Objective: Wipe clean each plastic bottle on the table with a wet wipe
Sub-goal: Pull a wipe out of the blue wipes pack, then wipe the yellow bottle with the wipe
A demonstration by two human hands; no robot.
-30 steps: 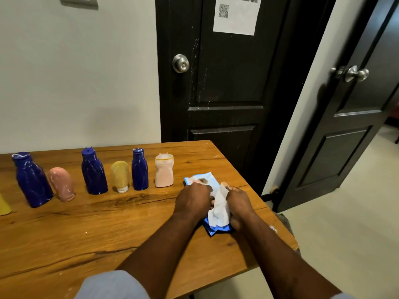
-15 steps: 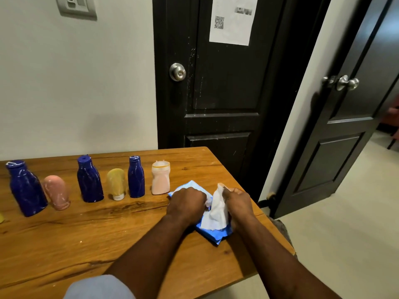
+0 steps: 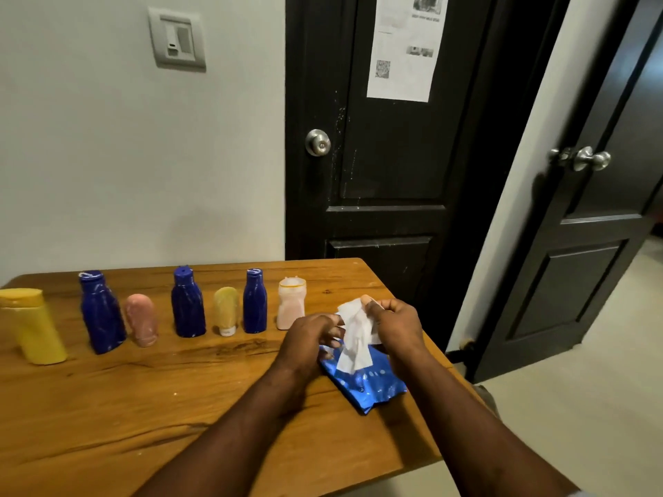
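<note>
Several plastic bottles stand in a row along the far side of the wooden table (image 3: 107, 407): a large yellow bottle (image 3: 32, 324), three dark blue bottles (image 3: 102, 313) (image 3: 188, 303) (image 3: 254, 303), a pink tube (image 3: 141, 319), a yellow tube (image 3: 226, 310) and a pale pink bottle (image 3: 291, 304). My right hand (image 3: 396, 322) pinches a white wet wipe (image 3: 357, 338), lifted so that it hangs down over the blue wipe pack (image 3: 362, 383). With curled fingers, my left hand (image 3: 308, 338) holds the pack's upper left corner, just left of the wipe.
The table's right edge and front right corner lie close to my right forearm. Behind the table is a white wall with a switch plate (image 3: 177, 39) and a dark closed door (image 3: 387, 156). A second dark door (image 3: 592, 227) stands to the right over pale floor.
My right hand has pulled the wipe up higher out of the pack. My left hand stays on the pack. The view has tilted up and shifted, bringing the yellow bottle into sight.
</note>
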